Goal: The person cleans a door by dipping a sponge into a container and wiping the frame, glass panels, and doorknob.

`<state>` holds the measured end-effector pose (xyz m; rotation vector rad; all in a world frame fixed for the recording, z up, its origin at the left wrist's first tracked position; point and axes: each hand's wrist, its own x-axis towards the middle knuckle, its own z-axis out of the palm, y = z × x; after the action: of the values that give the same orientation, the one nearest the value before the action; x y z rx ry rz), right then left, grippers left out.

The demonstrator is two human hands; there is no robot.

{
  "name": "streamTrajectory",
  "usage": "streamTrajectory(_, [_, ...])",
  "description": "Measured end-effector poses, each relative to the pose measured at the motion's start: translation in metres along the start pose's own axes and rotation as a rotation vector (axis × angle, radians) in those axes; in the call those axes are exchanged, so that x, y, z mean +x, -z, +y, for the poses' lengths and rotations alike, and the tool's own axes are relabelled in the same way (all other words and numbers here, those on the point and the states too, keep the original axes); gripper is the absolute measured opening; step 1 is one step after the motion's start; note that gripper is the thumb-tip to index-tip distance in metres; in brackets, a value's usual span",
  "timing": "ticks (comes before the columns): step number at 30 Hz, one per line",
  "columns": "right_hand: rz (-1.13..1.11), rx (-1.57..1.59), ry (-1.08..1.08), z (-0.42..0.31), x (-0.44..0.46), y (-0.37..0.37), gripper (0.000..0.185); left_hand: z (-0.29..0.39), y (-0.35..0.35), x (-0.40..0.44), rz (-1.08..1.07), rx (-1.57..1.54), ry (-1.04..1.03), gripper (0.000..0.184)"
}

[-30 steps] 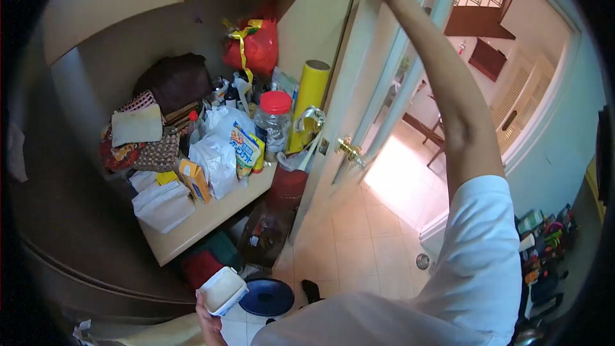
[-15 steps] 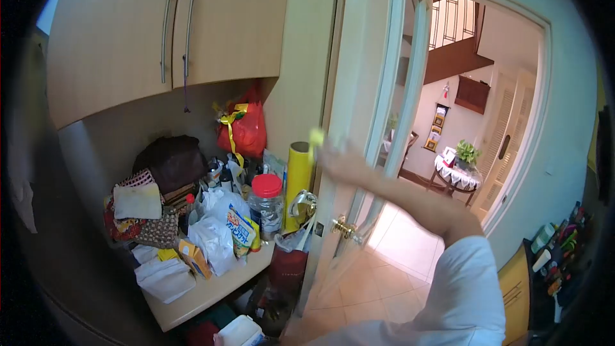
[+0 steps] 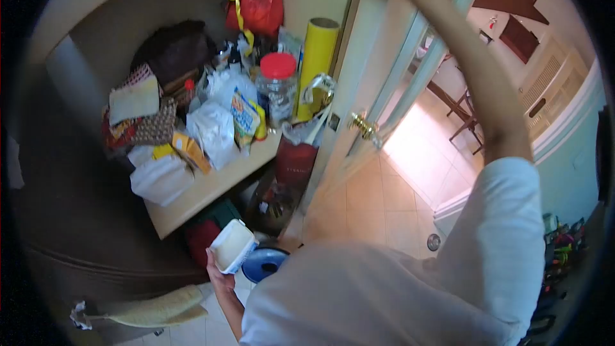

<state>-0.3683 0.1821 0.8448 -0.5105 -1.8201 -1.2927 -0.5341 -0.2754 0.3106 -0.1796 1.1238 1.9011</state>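
Note:
Low in the head view, my left hand (image 3: 220,270) is closed round a white rectangular plastic tub (image 3: 233,246) with blue print on its side. The tub is tilted, its pale top facing me, and hangs in front of the shelf's edge. My right arm reaches up along the glass-paned door (image 3: 384,45), and the right hand is cut off by the top of the frame. Its fingers cannot be seen, nor anything they may hold.
On the shelf (image 3: 168,221) sit white bags, folded cloths (image 3: 134,100), a red-lidded jar (image 3: 278,86) and a yellow tube (image 3: 318,57). A blue round lid (image 3: 264,265) lies below. The brass door handle (image 3: 364,125) juts out beside the doorway.
The view has tipped down from the cupboard doors. My right hand has gone from in front of the door up past the frame's top. My left hand and the tub now show fully.

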Motion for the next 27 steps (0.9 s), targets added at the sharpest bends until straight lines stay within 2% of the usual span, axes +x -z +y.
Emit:
streamTrajectory(1, [-0.316,0.07,-0.112,-0.031,-0.045,0.0,0.027,-0.001,0.01,-0.003,-0.01,0.011,0.03,0.057])
streamTrajectory(2, [-0.262,-0.038,-0.007,-0.072,-0.089,0.024,0.038,-0.001,0.014,-0.012,-0.026,0.035,0.009,0.058])
streamTrajectory(3, [-0.287,-0.029,0.039,-0.1,-0.135,0.016,0.045,0.005,0.014,-0.026,-0.054,0.061,0.008,0.058])
streamTrajectory(4, [-0.387,0.057,0.026,-0.129,-0.17,0.021,0.043,0.005,0.018,-0.034,-0.002,0.048,0.008,0.058])
streamTrajectory(6, [-0.434,0.2,0.082,-0.163,-0.224,0.031,0.039,0.009,0.036,-0.052,0.069,0.043,0.0,0.058])
streamTrajectory(9, [-0.507,0.442,-0.01,-0.18,-0.24,0.049,0.029,0.019,0.061,-0.078,0.162,0.053,-0.002,0.058])
streamTrajectory(10, [-0.396,0.491,-0.064,-0.181,-0.241,0.055,0.024,0.022,0.065,-0.087,0.171,0.029,-0.033,0.058])
streamTrajectory(14, [-0.397,0.485,-0.024,-0.201,-0.266,0.079,0.025,0.04,0.086,-0.114,0.196,0.081,-0.032,0.057])
streamTrajectory(16, [-0.562,0.623,0.141,-0.223,-0.301,0.076,0.025,0.045,0.098,-0.118,0.211,0.093,-0.026,0.057])
streamTrajectory(17, [-0.57,0.637,0.142,-0.229,-0.315,0.067,0.025,0.044,0.103,-0.121,0.218,0.091,-0.017,0.057])
streamTrajectory(19, [-0.834,0.458,0.176,-0.237,-0.337,0.043,0.021,0.049,0.102,-0.129,0.257,0.089,0.0,0.056])
streamTrajectory(20, [-0.651,0.366,0.288,-0.233,-0.33,0.042,0.018,0.051,0.101,-0.131,0.273,0.081,0.006,0.056])
streamTrajectory(21, [-0.667,0.376,0.299,-0.236,-0.333,0.037,0.018,0.051,0.103,-0.134,0.287,0.08,0.024,0.056])
streamTrajectory(23, [-0.662,0.346,0.537,-0.24,-0.335,0.026,0.016,0.047,0.11,-0.133,0.258,0.12,-0.02,0.055])
streamTrajectory(24, [-0.668,0.353,0.574,-0.244,-0.339,0.025,0.016,0.044,0.114,-0.132,0.261,0.085,-0.009,0.054])
streamTrajectory(27, [-0.97,0.428,0.691,-0.262,-0.344,0.004,0.015,0.029,0.123,-0.129,0.335,0.045,-0.019,0.054])
